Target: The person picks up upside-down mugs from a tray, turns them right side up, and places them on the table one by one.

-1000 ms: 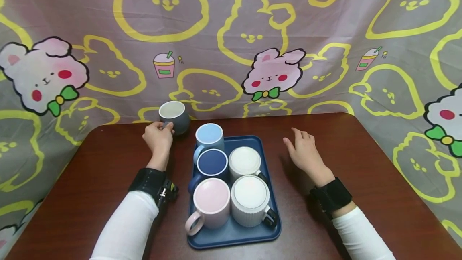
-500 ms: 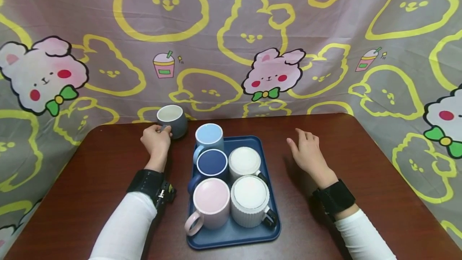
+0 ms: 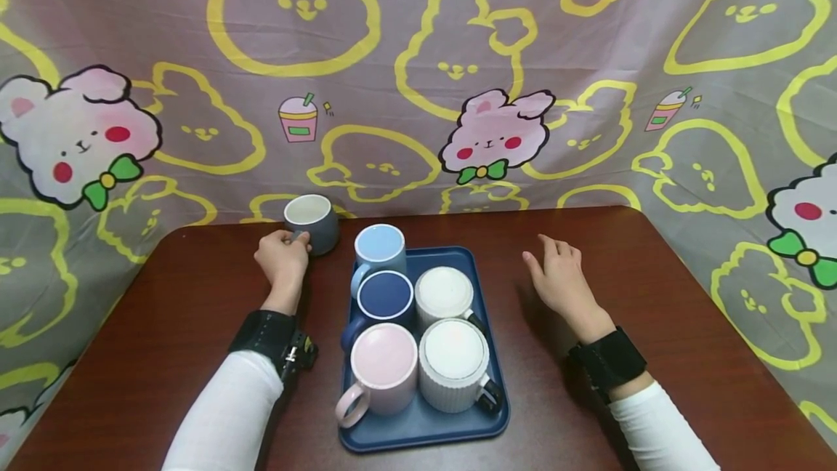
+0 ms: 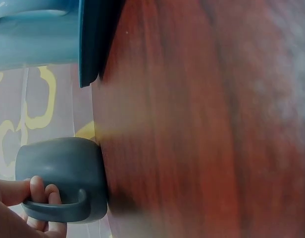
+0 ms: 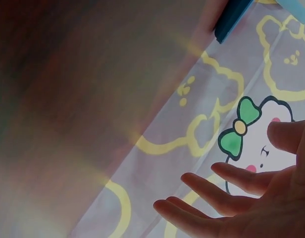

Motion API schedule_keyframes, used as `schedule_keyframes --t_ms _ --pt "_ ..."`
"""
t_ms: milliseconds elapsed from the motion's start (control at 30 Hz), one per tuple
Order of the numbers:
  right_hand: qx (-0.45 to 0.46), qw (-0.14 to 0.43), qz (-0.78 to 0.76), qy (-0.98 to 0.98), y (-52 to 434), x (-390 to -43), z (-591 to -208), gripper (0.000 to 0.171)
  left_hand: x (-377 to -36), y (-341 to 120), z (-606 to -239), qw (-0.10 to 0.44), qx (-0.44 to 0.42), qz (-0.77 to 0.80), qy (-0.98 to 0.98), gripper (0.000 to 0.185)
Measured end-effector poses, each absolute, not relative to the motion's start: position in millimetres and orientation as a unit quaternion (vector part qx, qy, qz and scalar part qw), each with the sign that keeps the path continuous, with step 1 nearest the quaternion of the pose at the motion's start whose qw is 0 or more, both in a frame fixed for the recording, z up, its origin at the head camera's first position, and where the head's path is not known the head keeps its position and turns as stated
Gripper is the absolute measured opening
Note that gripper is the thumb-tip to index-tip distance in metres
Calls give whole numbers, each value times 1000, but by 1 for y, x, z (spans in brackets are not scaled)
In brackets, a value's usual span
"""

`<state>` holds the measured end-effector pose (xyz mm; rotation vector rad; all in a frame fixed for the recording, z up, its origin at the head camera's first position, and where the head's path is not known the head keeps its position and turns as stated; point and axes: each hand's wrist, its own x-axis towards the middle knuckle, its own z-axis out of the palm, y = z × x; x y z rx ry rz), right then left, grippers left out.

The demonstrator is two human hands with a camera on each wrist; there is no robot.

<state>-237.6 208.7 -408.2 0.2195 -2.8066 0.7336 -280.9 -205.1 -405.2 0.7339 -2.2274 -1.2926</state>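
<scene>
My left hand [image 3: 282,260] grips the handle of a dark grey mug [image 3: 322,232] with a pale inside, near the table's back edge, left of the tray. In the left wrist view, fingers [image 4: 37,189] curl through the handle, and the grey mug [image 4: 61,163] stands upright at the table surface. Right of the tray, my right hand [image 3: 557,278] hovers over the table and holds nothing. Its fingers [image 5: 212,196] are spread and slightly bent in the right wrist view.
A blue tray [image 3: 425,433] holds a light blue mug [image 3: 381,247], a navy mug [image 3: 386,295], a pink mug [image 3: 384,362] and two white mugs, the rear one [image 3: 445,293] smooth, the front one [image 3: 454,358] ribbed. A patterned cloth [image 3: 366,100] hangs behind the brown table [image 3: 163,355].
The grey mug in my left hand has come down and slightly toward me onto the table. My right hand has shifted a little to the right.
</scene>
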Motion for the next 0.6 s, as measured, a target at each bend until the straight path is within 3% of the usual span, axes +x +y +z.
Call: schedule_keyframes --t_ms 600 --pt "70 105 249 -960 214 -233 -409 55 -270 -213 -403 220 219 -426 -850 22"
